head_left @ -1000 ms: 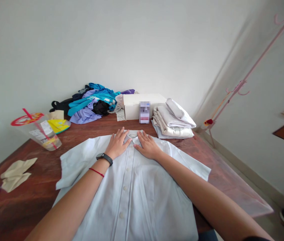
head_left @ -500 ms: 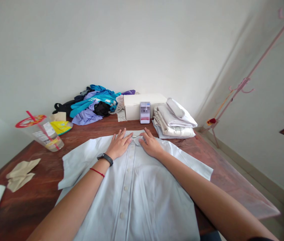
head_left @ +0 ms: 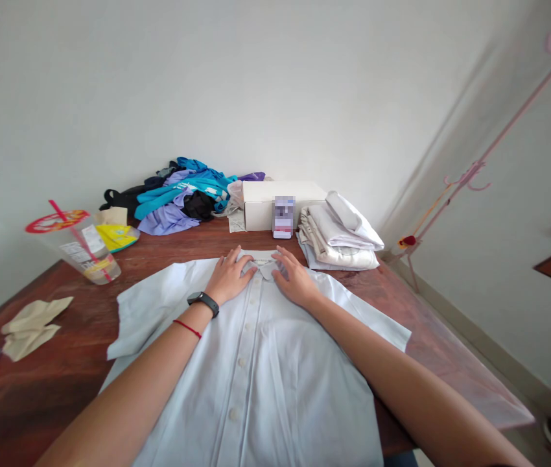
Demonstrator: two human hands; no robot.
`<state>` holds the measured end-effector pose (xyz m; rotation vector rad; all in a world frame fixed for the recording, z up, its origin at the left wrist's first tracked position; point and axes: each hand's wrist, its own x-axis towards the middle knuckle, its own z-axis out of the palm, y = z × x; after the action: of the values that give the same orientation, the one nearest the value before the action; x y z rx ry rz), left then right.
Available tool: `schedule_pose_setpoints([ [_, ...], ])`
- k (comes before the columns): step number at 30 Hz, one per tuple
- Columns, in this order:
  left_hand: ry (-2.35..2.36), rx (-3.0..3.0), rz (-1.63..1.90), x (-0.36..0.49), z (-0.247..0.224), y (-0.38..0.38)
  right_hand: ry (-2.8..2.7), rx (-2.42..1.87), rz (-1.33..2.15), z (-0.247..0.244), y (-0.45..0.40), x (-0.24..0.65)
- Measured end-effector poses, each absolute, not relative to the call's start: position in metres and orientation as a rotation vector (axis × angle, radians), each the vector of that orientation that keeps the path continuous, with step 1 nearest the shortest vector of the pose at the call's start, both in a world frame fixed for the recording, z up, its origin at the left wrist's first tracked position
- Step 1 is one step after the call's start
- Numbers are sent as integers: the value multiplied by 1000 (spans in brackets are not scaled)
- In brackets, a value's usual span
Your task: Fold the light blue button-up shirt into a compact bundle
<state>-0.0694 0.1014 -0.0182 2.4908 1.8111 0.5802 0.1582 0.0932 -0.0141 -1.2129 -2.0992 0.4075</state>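
Note:
A pale short-sleeved shirt (head_left: 275,363) lies spread front side up on the dark wooden table (head_left: 85,324), its collar away from me and its button strip running down the middle. My left hand (head_left: 229,277), with a black band on the wrist, rests on the shirt at the left side of the collar, fingers apart. On the collar's right side lies my right hand (head_left: 293,277), its fingers also apart. Both hands touch the cloth and neither grips anything that I can see.
Behind the shirt are a white box (head_left: 256,214), a phone (head_left: 283,219) leaning on it, folded clothes (head_left: 343,237) and a heap of coloured clothes (head_left: 183,198). At left stand a plastic cup (head_left: 85,250) and crumpled brown paper (head_left: 35,324).
The fingers of my left hand have drawn a little closer together at the collar. The view has shifted slightly, while the shirt stays spread in place.

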Motion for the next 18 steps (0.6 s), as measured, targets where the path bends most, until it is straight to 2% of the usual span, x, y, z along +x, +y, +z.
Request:
schedule_pose_setpoints([
  [18, 1812, 2423, 616, -70, -20, 102, -2003, -1093, 341, -11, 89, 160],
])
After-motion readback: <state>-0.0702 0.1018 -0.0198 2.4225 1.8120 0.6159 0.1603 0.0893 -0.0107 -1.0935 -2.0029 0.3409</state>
